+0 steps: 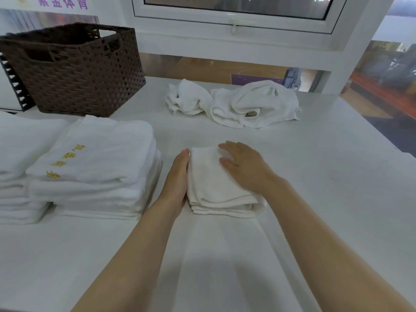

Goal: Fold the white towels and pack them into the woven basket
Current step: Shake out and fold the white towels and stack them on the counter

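Observation:
A small folded white towel (pixel 211 185) lies on the white table (pixel 326 176) in front of me. My left hand (pixel 177 176) stands on edge with straight fingers against the towel's left side. My right hand (pixel 245 165) lies flat on top of it, fingers spread and straight. Two crumpled white towels (pixel 186 97) (pixel 254 104) sit farther back in the middle of the table. The dark brown woven basket (pixel 76 70) stands at the back left; its inside is hidden from here.
A stack of folded white towels with yellow embroidered characters (pixel 94 167) sits at the left, beside another folded stack (pixel 15 167) at the frame's edge. A white window frame (pixel 236 25) rises behind the table. The table's right edge runs diagonally at far right.

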A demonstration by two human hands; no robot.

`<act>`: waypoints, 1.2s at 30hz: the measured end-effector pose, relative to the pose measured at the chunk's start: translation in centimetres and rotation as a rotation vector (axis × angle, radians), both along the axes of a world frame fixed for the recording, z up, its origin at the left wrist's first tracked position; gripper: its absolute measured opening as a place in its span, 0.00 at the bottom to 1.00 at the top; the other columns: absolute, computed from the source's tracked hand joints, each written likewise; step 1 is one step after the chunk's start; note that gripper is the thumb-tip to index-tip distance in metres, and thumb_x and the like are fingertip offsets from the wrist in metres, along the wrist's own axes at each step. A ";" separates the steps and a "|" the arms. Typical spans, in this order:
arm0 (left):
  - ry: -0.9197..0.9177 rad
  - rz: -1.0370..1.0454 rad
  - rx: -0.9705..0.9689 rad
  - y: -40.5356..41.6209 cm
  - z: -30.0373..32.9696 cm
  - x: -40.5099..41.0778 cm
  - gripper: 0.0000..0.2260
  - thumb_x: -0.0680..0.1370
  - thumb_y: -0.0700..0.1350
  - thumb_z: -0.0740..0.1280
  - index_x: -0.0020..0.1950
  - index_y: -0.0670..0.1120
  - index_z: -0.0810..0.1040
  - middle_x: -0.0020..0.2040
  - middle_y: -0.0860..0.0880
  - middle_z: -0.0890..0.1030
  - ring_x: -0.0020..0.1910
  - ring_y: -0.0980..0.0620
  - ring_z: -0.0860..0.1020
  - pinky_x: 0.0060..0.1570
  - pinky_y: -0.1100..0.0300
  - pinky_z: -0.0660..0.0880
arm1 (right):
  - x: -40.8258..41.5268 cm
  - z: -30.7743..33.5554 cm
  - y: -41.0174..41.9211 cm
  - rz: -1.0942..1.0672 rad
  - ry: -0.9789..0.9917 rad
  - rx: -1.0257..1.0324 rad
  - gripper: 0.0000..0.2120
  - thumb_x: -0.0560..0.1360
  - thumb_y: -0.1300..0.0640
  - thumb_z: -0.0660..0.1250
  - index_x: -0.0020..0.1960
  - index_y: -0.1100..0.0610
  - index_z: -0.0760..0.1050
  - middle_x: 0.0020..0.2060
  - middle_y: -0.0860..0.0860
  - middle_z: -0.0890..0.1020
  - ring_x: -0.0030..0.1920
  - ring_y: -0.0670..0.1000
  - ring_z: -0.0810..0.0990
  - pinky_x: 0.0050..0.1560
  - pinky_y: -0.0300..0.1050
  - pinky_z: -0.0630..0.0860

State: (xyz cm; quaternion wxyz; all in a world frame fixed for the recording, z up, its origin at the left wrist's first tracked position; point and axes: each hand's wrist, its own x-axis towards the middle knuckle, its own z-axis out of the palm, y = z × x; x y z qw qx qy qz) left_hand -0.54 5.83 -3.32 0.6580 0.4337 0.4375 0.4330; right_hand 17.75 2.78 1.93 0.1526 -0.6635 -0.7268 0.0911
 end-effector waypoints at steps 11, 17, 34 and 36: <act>0.652 0.108 0.597 -1.8 2.9 1.1 0.21 0.83 0.45 0.55 0.78 0.49 0.61 0.77 0.54 0.61 0.77 0.56 0.56 0.76 0.58 0.52 | -1.4 -3.3 0.5 -0.031 -0.358 -0.142 0.30 0.81 0.37 0.38 0.80 0.46 0.46 0.80 0.49 0.50 0.79 0.54 0.45 0.76 0.61 0.38; 1.288 -0.162 0.733 1.7 2.0 3.7 0.22 0.84 0.43 0.50 0.79 0.44 0.58 0.81 0.48 0.53 0.80 0.49 0.48 0.77 0.53 0.47 | -1.4 -3.6 0.4 -0.037 -0.363 -0.132 0.28 0.81 0.39 0.37 0.80 0.46 0.45 0.80 0.49 0.50 0.79 0.54 0.45 0.76 0.62 0.38; 1.389 -0.431 0.482 2.9 3.7 2.1 0.25 0.81 0.49 0.55 0.79 0.52 0.57 0.78 0.48 0.60 0.76 0.45 0.56 0.72 0.48 0.58 | 1.4 -1.0 1.0 -0.109 -0.077 -0.199 0.21 0.82 0.50 0.51 0.73 0.51 0.64 0.71 0.50 0.69 0.72 0.53 0.63 0.67 0.54 0.62; 1.431 -0.509 0.421 3.0 5.0 2.2 0.26 0.79 0.50 0.59 0.78 0.53 0.59 0.76 0.49 0.63 0.74 0.44 0.59 0.70 0.48 0.62 | 2.6 0.5 1.6 -0.087 -0.037 -0.318 0.22 0.80 0.53 0.55 0.74 0.48 0.64 0.71 0.50 0.70 0.70 0.53 0.66 0.69 0.52 0.64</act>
